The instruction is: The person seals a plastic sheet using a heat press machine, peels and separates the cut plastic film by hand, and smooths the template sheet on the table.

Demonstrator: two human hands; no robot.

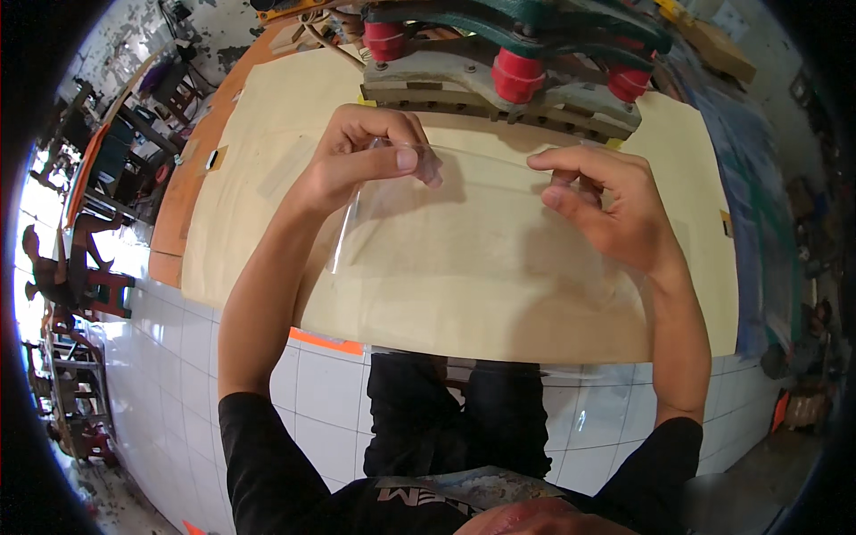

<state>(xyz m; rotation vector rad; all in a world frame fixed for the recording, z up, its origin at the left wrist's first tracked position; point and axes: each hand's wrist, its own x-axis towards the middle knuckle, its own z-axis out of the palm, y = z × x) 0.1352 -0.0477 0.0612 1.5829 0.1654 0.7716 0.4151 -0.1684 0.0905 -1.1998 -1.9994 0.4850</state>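
A clear, flexible plastic sheet bows over the pale yellow work surface, its lower edge reaching past the table's near edge. My left hand pinches the sheet's upper left part between thumb and fingers. At the upper right, my right hand has its thumb and curled fingers at the sheet's edge and seems to grip it. The right index finger reaches out along that edge. Light glints on the sheet's left side, and its exact outline on the right is hard to make out.
Just beyond my hands stands a heavy green and grey metal machine with red cylindrical parts. The pale yellow sheet covers a wooden table. Bluish plastic lies along the right. Stools and a person are at the far left.
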